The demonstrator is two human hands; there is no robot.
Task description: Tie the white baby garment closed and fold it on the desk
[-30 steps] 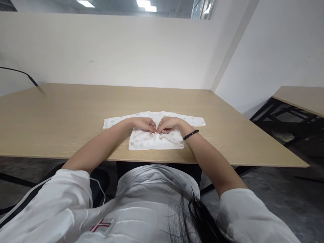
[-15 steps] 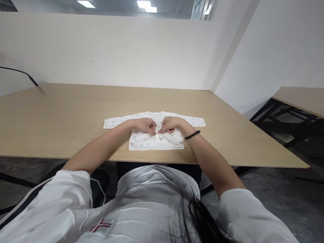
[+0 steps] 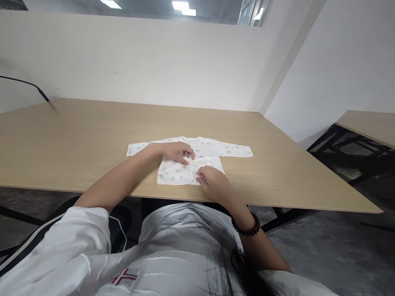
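Fingers (image 3: 201, 170) of our right hand (image 3: 216, 185) are pinching the front edge of a white shirt (image 3: 201, 158) near its hem; those of our left hand (image 3: 176, 152) are curving loosely apart over its chest, gripping nothing. Patterned with small, faint green motifs, the shirt is lying flat beneath both hands, its sleeves spreading across our wooden counter (image 3: 271, 172).

Ceiling lights (image 3: 182, 5) glow above a white wall (image 3: 173, 61)
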